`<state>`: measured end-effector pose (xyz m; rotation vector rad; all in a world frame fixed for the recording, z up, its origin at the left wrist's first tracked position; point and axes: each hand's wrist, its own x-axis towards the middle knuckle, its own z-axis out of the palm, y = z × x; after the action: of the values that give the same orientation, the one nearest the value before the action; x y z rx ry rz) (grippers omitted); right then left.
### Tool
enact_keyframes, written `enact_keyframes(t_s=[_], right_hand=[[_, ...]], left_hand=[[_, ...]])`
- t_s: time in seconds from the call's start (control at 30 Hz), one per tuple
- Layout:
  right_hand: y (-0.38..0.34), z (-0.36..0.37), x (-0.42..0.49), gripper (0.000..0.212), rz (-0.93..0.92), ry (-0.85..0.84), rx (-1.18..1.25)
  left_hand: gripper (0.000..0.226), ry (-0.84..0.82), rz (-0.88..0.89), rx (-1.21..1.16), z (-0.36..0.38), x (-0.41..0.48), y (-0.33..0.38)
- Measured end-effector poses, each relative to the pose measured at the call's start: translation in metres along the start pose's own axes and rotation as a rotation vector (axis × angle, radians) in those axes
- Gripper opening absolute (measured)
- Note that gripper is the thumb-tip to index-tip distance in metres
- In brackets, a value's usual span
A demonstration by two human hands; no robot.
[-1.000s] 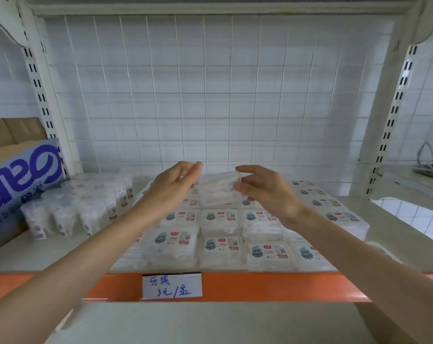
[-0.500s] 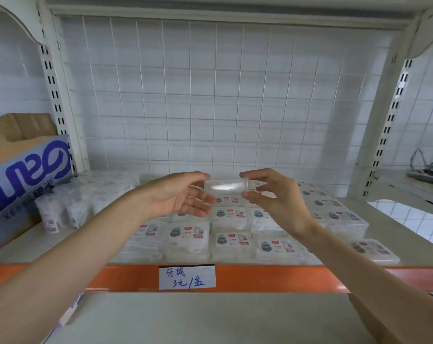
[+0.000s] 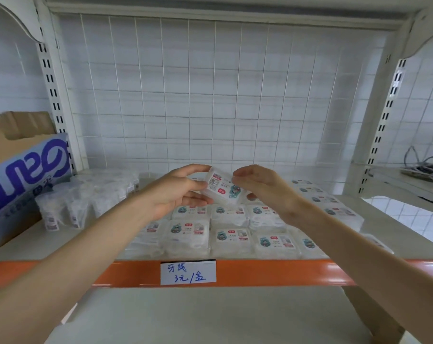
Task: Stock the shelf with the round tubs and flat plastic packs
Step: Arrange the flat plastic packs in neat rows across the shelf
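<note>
- A cardboard box [image 3: 24, 175] with large blue lettering stands at the far left of the shelf [image 3: 19, 247], beside the white slotted upright.
- Just right of the box sit the round tubs [image 3: 86, 197], clustered together in clear wrap, with small labels low on their sides.
- The left hand [image 3: 175, 192] reaches in over the orange front rail [image 3: 272, 271]. Its thumb lies on top and its curled fingers underneath the left end of one flat pack [image 3: 222, 188], so it grips that pack.
- The held pack hangs in the air between the two hands, tilted, with its printed label facing the camera. It is above the rows on the shelf and touches none of them.
- The right hand [image 3: 265, 187] shows its back to the camera. Its bent fingertips pinch the right end of the same pack.
- Below both hands, the stocked flat packs [image 3: 231, 238] lie label-up in neat rows across the middle of the shelf, edge to edge.
- A handwritten paper price tag [image 3: 188, 272] is stuck to the rail under the rows.
- A tangle of grey cables [image 3: 423, 165] lies on the neighbouring shelf at the far right.
</note>
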<state>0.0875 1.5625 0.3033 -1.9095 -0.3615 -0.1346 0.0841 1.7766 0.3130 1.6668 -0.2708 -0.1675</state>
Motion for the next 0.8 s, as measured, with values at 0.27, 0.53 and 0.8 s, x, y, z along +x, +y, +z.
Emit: enact_keyframes(t_s=[0.27,0.53,0.8], right_hand=[[0.002,0.011,0.003,0.027,0.06,0.036,0.187],[0.002,0.014,-0.003,0.033,0.108,0.023,0.467],[0.017,0.001,-0.012,0.067,-0.341,0.058,-0.383]], left_hand=[[0.023,0.072,0.018,0.09,0.004,-0.001,0.001],[0.037,0.003,0.005,0.012,0.016,0.0,-0.008],[0.015,0.059,0.05,0.123,0.014,0.005,-0.011]])
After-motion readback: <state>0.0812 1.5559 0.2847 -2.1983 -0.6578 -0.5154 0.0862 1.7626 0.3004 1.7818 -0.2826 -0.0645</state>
